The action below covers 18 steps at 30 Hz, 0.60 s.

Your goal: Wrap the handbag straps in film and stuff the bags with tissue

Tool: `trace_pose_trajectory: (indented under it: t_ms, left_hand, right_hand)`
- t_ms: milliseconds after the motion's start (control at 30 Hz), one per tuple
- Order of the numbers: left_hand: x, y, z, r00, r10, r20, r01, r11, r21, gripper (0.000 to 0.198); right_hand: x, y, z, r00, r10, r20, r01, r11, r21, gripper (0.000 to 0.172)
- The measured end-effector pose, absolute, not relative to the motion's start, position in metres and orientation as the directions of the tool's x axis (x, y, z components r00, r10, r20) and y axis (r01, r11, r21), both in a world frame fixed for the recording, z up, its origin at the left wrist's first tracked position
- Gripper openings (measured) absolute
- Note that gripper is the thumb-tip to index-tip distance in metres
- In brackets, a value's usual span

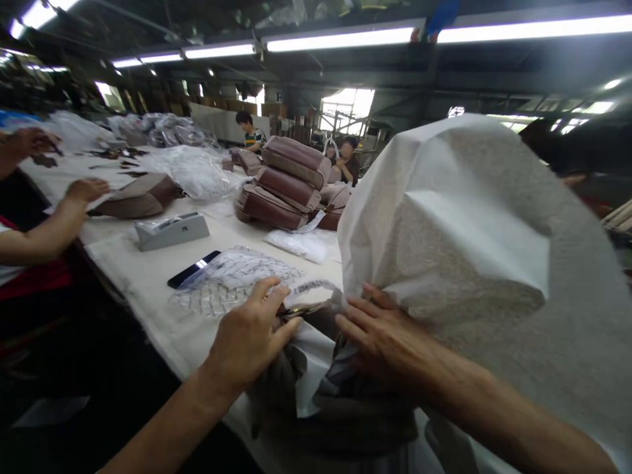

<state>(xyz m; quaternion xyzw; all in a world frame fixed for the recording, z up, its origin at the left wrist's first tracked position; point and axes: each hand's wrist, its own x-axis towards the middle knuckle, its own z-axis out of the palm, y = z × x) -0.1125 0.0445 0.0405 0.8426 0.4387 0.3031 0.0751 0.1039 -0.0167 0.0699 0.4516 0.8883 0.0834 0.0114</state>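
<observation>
My left hand [249,339] pinches the zipped edge of a grey-brown bag [340,408] at the table's near edge. My right hand [378,336] lies on the same bag, fingers stretched and pressed against a big white non-woven dust cover [494,263] that billows up over the bag on the right. White paper stuffing [313,365] shows between my hands. The bag's lower part hangs below the table edge.
On the white table [148,276] lie a clear printed plastic bag [237,280], a dark phone [193,268], a grey tape dispenser [170,230] and a stack of brown bags [289,187]. A co-worker's arms [54,224] reach in from the left; other people sit behind.
</observation>
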Motion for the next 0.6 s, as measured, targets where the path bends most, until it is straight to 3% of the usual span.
trace_pose_trajectory:
  t_ms: [100, 200, 233, 300, 400, 500, 600]
  left_hand:
    - [-0.104, 0.040, 0.057, 0.701, 0.573, 0.425, 0.545, -0.814, 0.200, 0.061]
    - [-0.075, 0.043, 0.057, 0.943, 0.281, 0.178, 0.258, -0.955, 0.143, 0.088]
    - [-0.065, 0.044, 0.052, 0.970, 0.217, 0.107, 0.202, -0.969, 0.140, 0.089]
    - [-0.050, 0.043, 0.040, 0.988, 0.152, 0.003, 0.151, -0.982, 0.111, 0.070]
    - [-0.045, 0.031, 0.021, 0.981, 0.161, -0.107, 0.161, -0.987, -0.014, 0.025]
    - [-0.055, 0.018, 0.014, 0.935, 0.288, -0.208, 0.264, -0.955, -0.138, 0.022]
    - [-0.064, 0.012, 0.016, 0.869, 0.461, -0.180, 0.421, -0.880, -0.222, 0.022]
  right_hand:
    - [0.118, -0.031, 0.058, -0.601, 0.799, 0.004, 0.767, 0.575, 0.284, 0.052]
    - [0.119, -0.043, 0.038, -0.613, 0.790, -0.028, 0.753, 0.595, 0.280, 0.055]
    - [0.118, -0.046, 0.033, -0.601, 0.798, -0.035, 0.761, 0.585, 0.280, 0.059]
    - [0.117, -0.050, 0.029, -0.554, 0.829, -0.069, 0.789, 0.550, 0.274, 0.066]
    - [0.118, -0.055, 0.032, -0.484, 0.861, -0.155, 0.827, 0.508, 0.240, 0.059]
    - [0.117, -0.060, 0.035, -0.450, 0.873, -0.190, 0.846, 0.485, 0.222, 0.051]
    - [0.115, -0.064, 0.029, -0.508, 0.858, -0.077, 0.819, 0.508, 0.265, 0.042]
